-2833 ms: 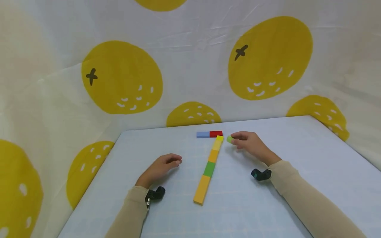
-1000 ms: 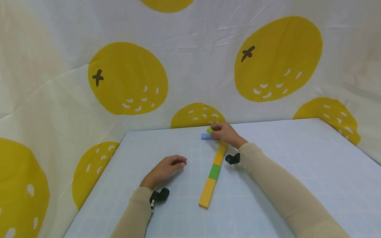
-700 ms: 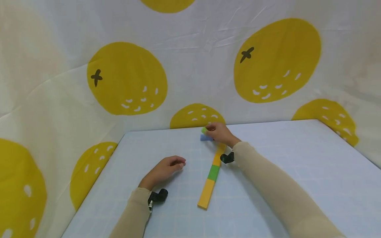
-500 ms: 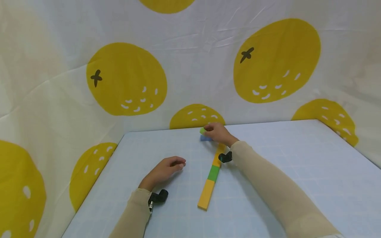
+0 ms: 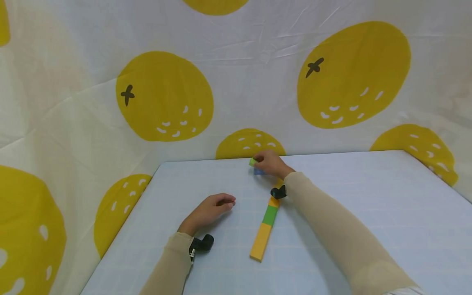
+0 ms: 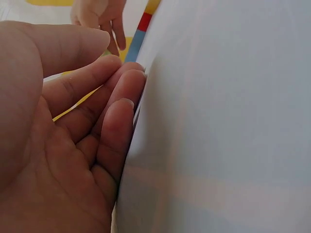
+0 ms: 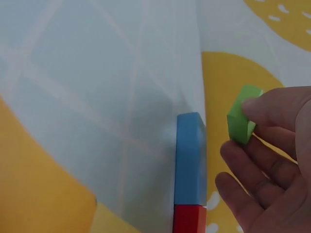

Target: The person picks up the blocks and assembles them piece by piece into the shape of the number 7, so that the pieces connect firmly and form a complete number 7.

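My right hand (image 5: 271, 163) pinches a small light green block (image 7: 238, 119) between thumb and fingers. It holds that block over the blue end of a short row, near the table's back edge. In the right wrist view the blue block (image 7: 187, 160) meets a red block (image 7: 186, 219) end to end, and the light green one is apart from both. My left hand (image 5: 210, 211) rests at the table, left of the blocks, its fingers loosely bent around nothing. The red block is hidden behind my right hand in the head view.
A slanting line of flat blocks runs toward me, with an orange-yellow block (image 5: 260, 242) nearest and a green block (image 5: 270, 215) behind it. My right forearm covers its far part. Behind the pale checked table (image 5: 317, 262) hangs a white cloth (image 5: 254, 90) with yellow fruit shapes.
My right hand has carried the light green block leftward, from right of the slanting line to over the blue block. Over the last half second it barely shifts. The left hand stays put.
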`<state>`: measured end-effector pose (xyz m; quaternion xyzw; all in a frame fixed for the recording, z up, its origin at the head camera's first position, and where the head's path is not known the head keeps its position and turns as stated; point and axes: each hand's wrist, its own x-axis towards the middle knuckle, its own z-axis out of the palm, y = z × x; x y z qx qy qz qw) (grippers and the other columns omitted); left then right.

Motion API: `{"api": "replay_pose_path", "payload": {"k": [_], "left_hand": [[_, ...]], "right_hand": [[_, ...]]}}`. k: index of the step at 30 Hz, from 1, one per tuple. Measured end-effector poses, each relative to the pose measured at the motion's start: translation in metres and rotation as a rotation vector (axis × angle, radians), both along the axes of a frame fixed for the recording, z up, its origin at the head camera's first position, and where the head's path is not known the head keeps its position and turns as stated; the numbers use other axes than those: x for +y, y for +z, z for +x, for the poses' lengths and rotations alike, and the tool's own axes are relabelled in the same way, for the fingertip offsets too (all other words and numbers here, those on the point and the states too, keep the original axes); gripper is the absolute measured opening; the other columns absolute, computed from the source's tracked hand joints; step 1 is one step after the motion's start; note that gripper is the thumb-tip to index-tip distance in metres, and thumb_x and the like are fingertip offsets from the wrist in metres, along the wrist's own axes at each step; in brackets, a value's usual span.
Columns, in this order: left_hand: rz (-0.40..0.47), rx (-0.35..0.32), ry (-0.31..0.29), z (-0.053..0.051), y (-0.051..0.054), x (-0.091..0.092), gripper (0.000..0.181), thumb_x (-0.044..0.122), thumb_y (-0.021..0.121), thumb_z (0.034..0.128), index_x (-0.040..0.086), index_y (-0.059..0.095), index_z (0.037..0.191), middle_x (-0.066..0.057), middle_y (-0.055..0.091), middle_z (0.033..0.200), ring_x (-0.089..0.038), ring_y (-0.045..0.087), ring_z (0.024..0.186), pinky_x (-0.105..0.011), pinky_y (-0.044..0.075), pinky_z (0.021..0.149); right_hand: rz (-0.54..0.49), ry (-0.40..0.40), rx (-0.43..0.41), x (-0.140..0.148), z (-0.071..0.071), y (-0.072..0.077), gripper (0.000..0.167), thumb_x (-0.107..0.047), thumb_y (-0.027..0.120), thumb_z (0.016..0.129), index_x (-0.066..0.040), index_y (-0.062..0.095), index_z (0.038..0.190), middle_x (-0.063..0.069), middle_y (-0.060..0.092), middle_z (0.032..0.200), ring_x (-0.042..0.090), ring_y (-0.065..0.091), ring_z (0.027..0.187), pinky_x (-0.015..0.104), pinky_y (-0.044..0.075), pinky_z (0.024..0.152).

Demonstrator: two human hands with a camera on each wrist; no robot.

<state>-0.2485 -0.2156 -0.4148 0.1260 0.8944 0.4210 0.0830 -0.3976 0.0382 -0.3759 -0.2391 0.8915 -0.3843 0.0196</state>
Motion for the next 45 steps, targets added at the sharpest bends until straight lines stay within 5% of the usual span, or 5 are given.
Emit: {"api": "replay_pose_path", "payload": {"k": [25,45], "left_hand": [[-0.002,-0.01,0.013,-0.001,-0.001,0.002,0.025,0.035,0.06,0.101,0.022,0.069,0.121,0.01,0.065,0.118,-0.017,0.055,0.115,-0.045,0.042,0.105],[-0.014,-0.017,0.029,-0.002,0.001,0.001,0.023,0.032,0.06,0.101,0.023,0.069,0.121,0.011,0.065,0.118,-0.016,0.055,0.115,-0.044,0.042,0.105]], "right_hand": [[0.07,-0.011,-0.109,-0.015,-0.019,-0.018,0.037,-0.02,0.068,0.096,-0.006,0.065,0.13,0.007,0.066,0.121,0.024,0.06,0.105,0.04,0.049,0.1],[0.138,0.042,-0.014,-0.018,-0.019,-0.022,0.036,-0.015,0.069,0.093,-0.003,0.067,0.127,0.01,0.067,0.121,0.026,0.058,0.108,0.04,0.046,0.103]]}}
